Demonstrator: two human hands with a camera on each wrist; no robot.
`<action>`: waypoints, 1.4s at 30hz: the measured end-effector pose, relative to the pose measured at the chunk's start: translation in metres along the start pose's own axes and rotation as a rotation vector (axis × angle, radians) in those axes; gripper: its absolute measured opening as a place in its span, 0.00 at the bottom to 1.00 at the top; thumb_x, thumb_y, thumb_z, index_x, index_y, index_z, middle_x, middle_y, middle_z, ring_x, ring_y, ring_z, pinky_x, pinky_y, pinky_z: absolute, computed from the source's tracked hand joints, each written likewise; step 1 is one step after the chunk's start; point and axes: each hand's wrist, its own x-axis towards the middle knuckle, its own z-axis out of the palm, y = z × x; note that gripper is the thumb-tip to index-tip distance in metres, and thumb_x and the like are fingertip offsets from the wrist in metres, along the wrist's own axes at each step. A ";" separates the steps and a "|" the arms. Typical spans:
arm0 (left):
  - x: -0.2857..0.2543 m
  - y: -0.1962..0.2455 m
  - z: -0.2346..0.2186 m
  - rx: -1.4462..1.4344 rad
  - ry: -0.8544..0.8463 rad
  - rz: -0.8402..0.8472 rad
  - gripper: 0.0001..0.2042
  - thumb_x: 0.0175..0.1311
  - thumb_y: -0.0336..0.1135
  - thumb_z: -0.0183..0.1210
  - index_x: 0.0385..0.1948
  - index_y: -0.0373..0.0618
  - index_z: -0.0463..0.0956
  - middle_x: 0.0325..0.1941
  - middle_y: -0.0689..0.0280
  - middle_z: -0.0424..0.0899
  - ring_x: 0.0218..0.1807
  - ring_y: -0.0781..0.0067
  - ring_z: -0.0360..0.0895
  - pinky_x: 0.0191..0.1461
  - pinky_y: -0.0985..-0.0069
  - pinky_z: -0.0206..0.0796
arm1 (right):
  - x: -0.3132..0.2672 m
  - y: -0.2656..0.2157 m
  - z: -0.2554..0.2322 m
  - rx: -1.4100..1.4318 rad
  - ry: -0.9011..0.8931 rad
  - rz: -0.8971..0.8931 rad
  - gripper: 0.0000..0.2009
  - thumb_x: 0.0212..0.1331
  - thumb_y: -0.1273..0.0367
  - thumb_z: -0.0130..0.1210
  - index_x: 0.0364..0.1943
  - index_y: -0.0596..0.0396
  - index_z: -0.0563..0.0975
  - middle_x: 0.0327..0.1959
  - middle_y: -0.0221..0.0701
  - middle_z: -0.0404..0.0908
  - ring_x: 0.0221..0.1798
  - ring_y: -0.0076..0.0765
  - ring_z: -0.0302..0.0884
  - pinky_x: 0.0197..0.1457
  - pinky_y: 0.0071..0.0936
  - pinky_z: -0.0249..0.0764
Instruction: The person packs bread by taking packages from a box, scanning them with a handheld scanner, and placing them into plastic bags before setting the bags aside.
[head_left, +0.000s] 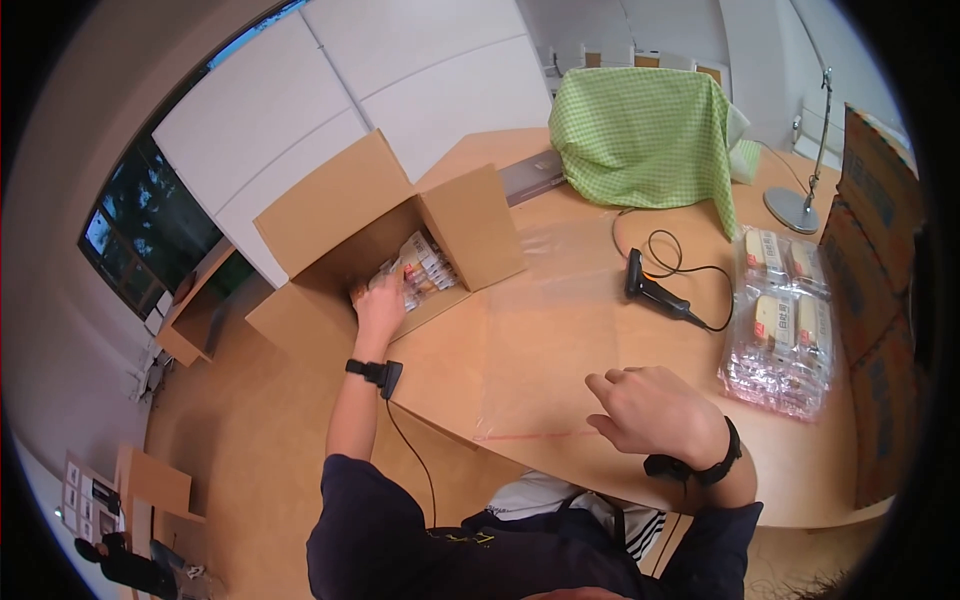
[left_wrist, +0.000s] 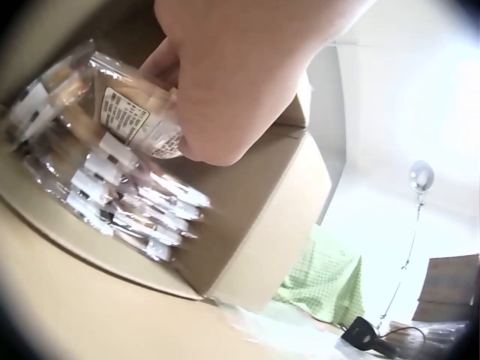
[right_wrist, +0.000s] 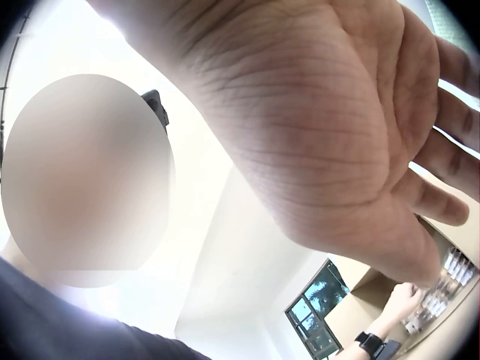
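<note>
My left hand (head_left: 380,312) reaches into an open cardboard box (head_left: 470,225) lying on its side. In the left wrist view, the left hand (left_wrist: 225,82) pinches a clear packet (left_wrist: 131,112) with a printed label; its fingertips are partly hidden. Beside it in the box, several packets (left_wrist: 112,195) stand in a row. My right hand (head_left: 655,410) hangs above the near part of the table, holding nothing. The right wrist view shows that hand (right_wrist: 322,127) with its fingers loosely spread.
A scanner (head_left: 660,298) with a coiled cable lies on the table (head_left: 430,370). To the right are stacked packets (head_left: 785,320) and upright brown cartons (head_left: 870,300). Behind stand a green checked cloth (head_left: 640,135) over something and a lamp (head_left: 792,208). Another person (head_left: 130,565) is far left.
</note>
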 end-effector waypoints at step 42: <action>-0.007 0.224 0.109 -2.140 -0.769 -0.248 0.20 0.66 0.21 0.50 0.59 0.43 0.61 0.57 0.59 0.74 0.55 0.63 0.77 0.51 0.60 0.78 | 0.084 0.238 0.115 0.073 0.351 0.520 0.25 0.49 0.69 0.63 0.53 0.62 0.71 0.47 0.48 0.78 0.54 0.54 0.74 0.57 0.41 0.71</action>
